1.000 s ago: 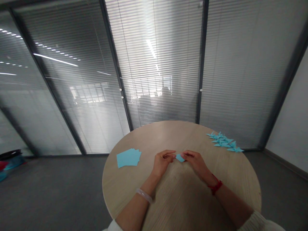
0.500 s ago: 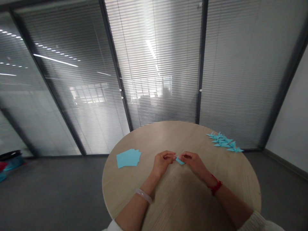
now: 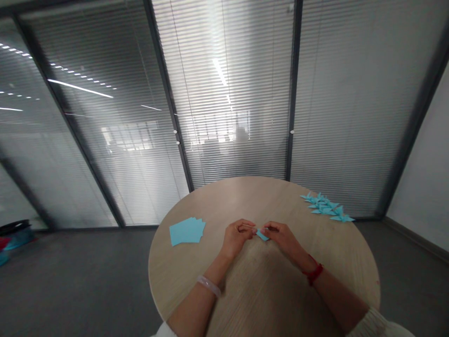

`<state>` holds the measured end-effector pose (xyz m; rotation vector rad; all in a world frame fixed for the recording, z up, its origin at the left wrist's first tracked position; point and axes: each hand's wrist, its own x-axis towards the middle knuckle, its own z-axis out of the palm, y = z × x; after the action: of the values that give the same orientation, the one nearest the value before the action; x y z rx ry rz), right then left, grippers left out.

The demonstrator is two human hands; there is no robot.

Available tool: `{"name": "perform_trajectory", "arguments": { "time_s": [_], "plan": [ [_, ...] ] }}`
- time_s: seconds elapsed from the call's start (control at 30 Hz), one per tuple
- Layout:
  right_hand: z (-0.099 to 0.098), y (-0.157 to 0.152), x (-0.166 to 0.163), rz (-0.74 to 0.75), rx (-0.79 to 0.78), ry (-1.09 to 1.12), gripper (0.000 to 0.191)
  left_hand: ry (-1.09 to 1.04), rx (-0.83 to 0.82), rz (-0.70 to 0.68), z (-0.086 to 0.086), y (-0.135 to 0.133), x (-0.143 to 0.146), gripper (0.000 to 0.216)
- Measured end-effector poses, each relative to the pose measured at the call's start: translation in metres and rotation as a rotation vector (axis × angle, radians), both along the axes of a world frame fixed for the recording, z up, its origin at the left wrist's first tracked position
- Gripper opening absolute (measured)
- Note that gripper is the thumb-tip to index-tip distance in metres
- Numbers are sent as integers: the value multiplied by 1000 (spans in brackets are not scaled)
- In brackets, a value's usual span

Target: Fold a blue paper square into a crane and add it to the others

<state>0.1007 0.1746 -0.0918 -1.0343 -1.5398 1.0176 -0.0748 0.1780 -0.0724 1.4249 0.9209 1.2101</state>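
A small folded piece of blue paper [image 3: 262, 235] is held between my two hands, just above or on the table. My left hand [image 3: 239, 235] pinches its left end with thumb and fingertips. At the other end, my right hand [image 3: 280, 235] closes its fingers on the paper in the same way. The fingers cover much of the piece, so its exact folds are hidden. Left of my hands lies a loose stack of flat blue paper sheets [image 3: 187, 231]. Folded blue paper cranes [image 3: 324, 206] sit in a cluster at the right.
The round wooden table [image 3: 242, 196] stands before a glass partition with blinds [image 3: 231, 154]. A dark vertical frame post [image 3: 290, 140] rises behind its far edge. On the floor at far left is a blue and black container [image 3: 19, 236].
Both hands stay in nearly the same place with the folded blue paper between them. Only a very slight shift of the fingers shows; the sheets and cranes are unmoved.
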Motion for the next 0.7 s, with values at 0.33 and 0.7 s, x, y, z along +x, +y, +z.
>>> {"name": "perform_trajectory", "arguments": {
  "time_s": [0.33,0.7],
  "plan": [
    [-1,-3,-2,41,-126,68,31,16,-39,33,1,-2,0,27],
    [0,-4,0,81,-57,57,34,46,-16,-132,-4,0,1,53]
  ]
}}
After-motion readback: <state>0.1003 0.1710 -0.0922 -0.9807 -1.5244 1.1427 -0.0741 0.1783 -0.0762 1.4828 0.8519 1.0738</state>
